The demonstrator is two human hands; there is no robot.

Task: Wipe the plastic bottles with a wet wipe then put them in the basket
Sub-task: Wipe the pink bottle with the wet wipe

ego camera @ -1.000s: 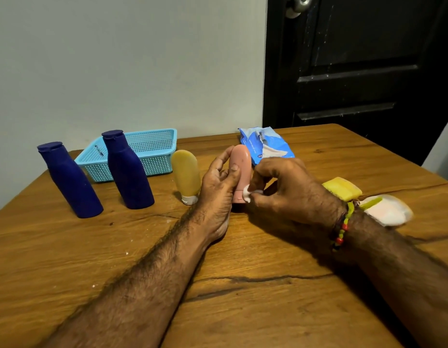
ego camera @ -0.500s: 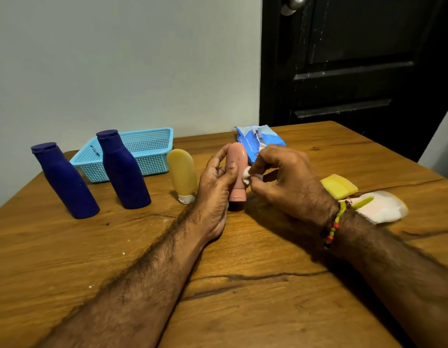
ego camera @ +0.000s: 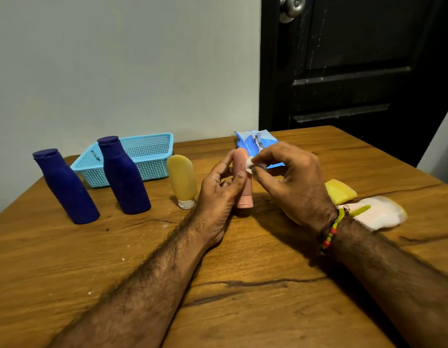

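Note:
A pink bottle point(ego camera: 243, 172) stands cap-down on the wooden table point(ego camera: 217, 272). My left hand point(ego camera: 217, 194) grips it with fingers and thumb around its body. My right hand point(ego camera: 290, 177) pinches a small wadded white wet wipe point(ego camera: 250, 166) against the bottle's upper right side. A yellow bottle point(ego camera: 182, 180) stands cap-down just to the left. Two dark blue bottles point(ego camera: 66, 187) point(ego camera: 123, 175) stand further left. The light blue basket point(ego camera: 147, 159) sits behind them with nothing visible inside.
A blue wet-wipe pack point(ego camera: 255, 144) lies behind my right hand. Another yellow bottle point(ego camera: 340, 192) and a pale pink-white one point(ego camera: 378, 214) lie on the table behind my right wrist. A dark door stands beyond the table's far right edge.
My right hand has moved the wipe up the pink bottle, from near its cap to its upper part. My left hand keeps its hold.

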